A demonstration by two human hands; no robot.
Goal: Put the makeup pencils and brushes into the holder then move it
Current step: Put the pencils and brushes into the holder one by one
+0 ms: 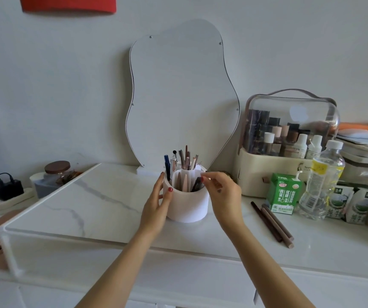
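Landmark: white round holder point(186, 205), upright on the marble tabletop point(103, 210), in front of the wavy mirror point(178, 96).

Far left of holder: one brown-lidded jar point(57, 172); one black charger point(8, 189).

Left of holder: left hand point(157, 203), forearm reaching up from below, palm flat against the holder's left wall, fingers wrapped on it, thumb on the rim.

In holder: pencils and brushes point(184, 161), about ten, count uncertain, long axes near vertical, tips up.

Right of holder: right hand point(222, 192), fingers curled over the right rim, pinching at it; whether anything is held cannot be told.

Further right: two brown pencils point(272, 223) lying flat, side by side, long axes running diagonally, far ends toward the holder. One green carton point(284, 193), one clear bottle point(321, 181), one lidded cosmetics case point(287, 138).
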